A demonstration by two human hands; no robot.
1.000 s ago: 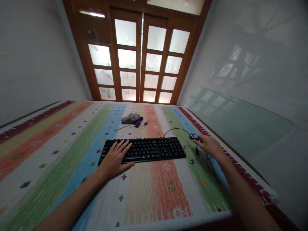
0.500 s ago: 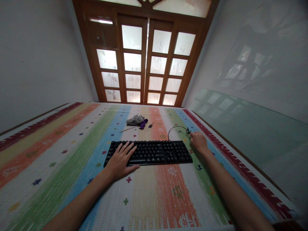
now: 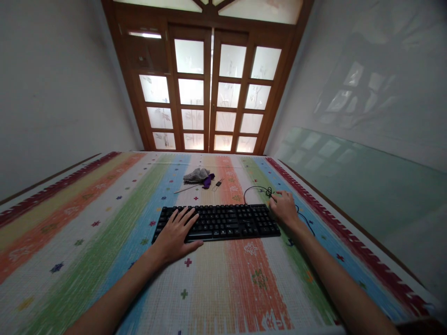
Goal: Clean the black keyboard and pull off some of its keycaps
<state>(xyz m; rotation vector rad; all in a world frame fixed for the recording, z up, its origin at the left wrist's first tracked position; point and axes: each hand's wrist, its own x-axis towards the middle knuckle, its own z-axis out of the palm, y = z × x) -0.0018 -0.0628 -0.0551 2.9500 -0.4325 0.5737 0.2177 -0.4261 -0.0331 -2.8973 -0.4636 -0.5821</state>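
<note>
A black keyboard [image 3: 226, 223] lies flat on the striped cloth in front of me. My left hand [image 3: 177, 230] rests on its left part, fingers spread over the keys and thumb along the front edge. At the keyboard's far right corner is my right hand [image 3: 283, 208], its fingers loosely apart and nothing visible in its grasp. Just beyond those fingertips sits the knotted bundle of the black cable [image 3: 268, 191], which loops back to the keyboard. More cable comes out to the right of my wrist; its middle stretch is hidden by the hand.
Behind the keyboard lie a grey cloth [image 3: 196, 175], a purple cloth piece [image 3: 208, 181], a thin stick [image 3: 186, 189] and a small black item with a loop [image 3: 218, 184]. A patterned tablecloth [image 3: 209, 279] covers the table. Walls flank both sides; wooden doors [image 3: 213, 93] stand beyond.
My right hand has let go of the cable and moved left to the keyboard's corner. The cable bundle has shifted slightly left, with a length now trailing rightward. My left hand stays put.
</note>
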